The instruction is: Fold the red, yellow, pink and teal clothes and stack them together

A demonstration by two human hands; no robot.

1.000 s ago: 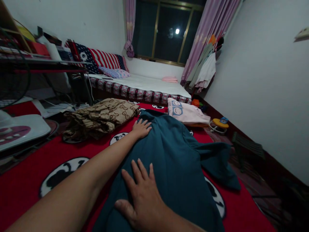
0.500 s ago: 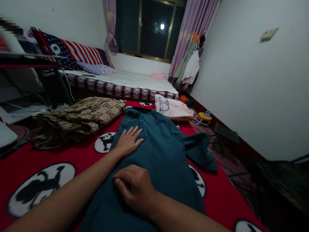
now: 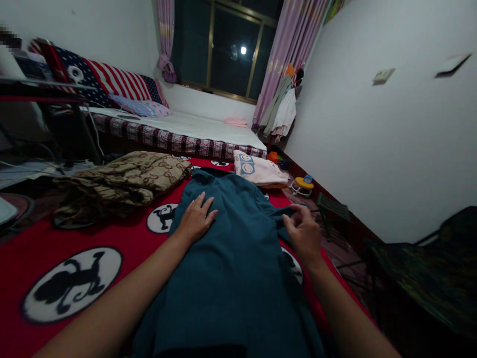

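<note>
A teal short-sleeved garment (image 3: pixel 227 248) lies spread in front of me on a red blanket (image 3: pixel 141 248) with black-and-white round figures. My left hand (image 3: pixel 197 219) rests flat on the garment's upper left part, fingers spread. My right hand (image 3: pixel 303 231) is over the garment's right sleeve (image 3: pixel 281 214), its thumb and index finger apart with teal cloth showing between them. The other fingers bend, and the sleeve's outer end is mostly hidden behind this hand.
A brown patterned cloth (image 3: pixel 130 179) lies bunched at the left. Beyond the collar sits a folded pale shirt (image 3: pixel 261 169). To the right stand a small yellow-topped stool (image 3: pixel 303 183), a green folding stool (image 3: pixel 333 206) and a dark camouflage chair (image 3: pixel 425 268). A daybed (image 3: pixel 194 129) runs along the back.
My right hand has moved from above the middle of the garment to its right sleeve, and its fingers have opened out. My left hand stays pressed on the cloth. The view has turned slightly right.
</note>
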